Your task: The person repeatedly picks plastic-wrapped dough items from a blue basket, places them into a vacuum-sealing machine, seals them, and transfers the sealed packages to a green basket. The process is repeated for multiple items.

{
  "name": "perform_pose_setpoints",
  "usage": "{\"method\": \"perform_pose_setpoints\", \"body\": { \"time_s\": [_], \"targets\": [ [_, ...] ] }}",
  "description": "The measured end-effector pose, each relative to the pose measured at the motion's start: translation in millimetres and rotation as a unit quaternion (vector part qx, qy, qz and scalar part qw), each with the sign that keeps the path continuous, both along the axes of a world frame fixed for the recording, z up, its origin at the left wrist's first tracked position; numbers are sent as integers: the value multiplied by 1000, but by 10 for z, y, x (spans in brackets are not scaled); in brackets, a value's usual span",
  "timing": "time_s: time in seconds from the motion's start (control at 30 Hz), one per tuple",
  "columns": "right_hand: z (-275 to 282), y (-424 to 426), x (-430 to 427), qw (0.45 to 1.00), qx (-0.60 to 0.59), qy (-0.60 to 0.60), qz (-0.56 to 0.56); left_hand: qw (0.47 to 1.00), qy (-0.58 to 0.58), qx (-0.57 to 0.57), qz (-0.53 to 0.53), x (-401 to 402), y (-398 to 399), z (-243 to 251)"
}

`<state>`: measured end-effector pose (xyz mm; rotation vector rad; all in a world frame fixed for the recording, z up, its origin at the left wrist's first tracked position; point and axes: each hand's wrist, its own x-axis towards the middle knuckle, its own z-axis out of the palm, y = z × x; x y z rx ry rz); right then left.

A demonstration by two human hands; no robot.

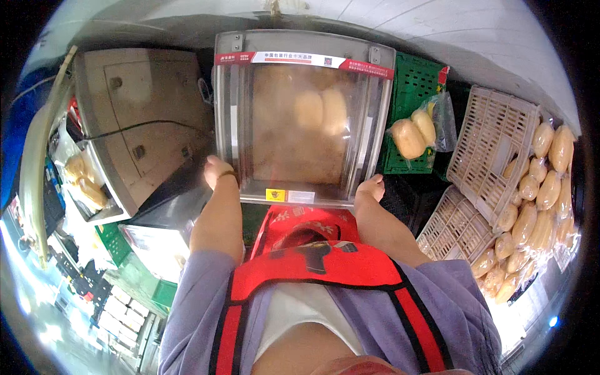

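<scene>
In front of me is a vacuum packing machine with a clear lid, its front edge close to my red apron. My left hand curls around the lid's left side near the front corner. At the opposite front corner, my right hand grips the edge. My fingers are partly hidden on both sides. Through the hazy plastic I see two pale lotus root pieces side by side towards the back. A printed strip crosses the lid's rear, and small labels are at its front.
Right of the machine, a green crate bears bagged lotus root pieces. Beyond it, plastic crates stand beside many wrapped pieces. To the left are a beige machine casing, a black cable and a bagged bundle.
</scene>
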<state>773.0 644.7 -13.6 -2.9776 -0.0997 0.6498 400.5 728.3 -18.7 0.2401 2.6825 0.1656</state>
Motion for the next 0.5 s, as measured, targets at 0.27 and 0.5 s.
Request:
{"method": "perform_pose_setpoints", "body": {
  "time_s": [0.27,0.5],
  "targets": [
    [65,45,-17,1000,-13,1,-13,999,31,-12,-43,14,-15,-12],
    [62,19,1,1000,-1,-3,21,997,21,-20,-71,-9,-27,-16]
  ]
}}
